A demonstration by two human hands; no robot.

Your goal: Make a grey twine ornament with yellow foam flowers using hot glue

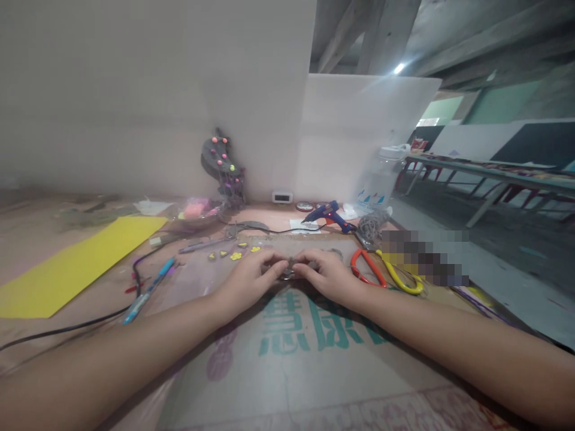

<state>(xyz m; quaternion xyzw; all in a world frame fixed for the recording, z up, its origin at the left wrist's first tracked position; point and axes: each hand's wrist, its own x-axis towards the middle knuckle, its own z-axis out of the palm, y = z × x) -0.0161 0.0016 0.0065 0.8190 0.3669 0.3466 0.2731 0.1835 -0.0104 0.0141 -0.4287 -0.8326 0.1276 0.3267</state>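
Note:
My left hand [254, 275] and my right hand [330, 275] meet above the printed board [287, 371], fingers and thumbs pinched close together. Between the fingertips is a small, greyish, shiny thing [287, 275], mostly hidden and too blurred to name. Yellow flower-shaped pieces [236, 256] lie just beyond my left hand. Beside my right hand are red-handled pliers [368, 269] and a yellow-handled tool [399, 278]. A blue glue gun [327, 212] with an orange trigger rests farther back, a small red light showing on it.
To the left lie a yellow sheet [81, 269], a blue pen [150, 290] and a black cable [67, 328]. A decorated grey crescent [220, 158] leans near the back panel. Behind the right hand are grey yarn [372, 227] and a clear bottle [377, 179].

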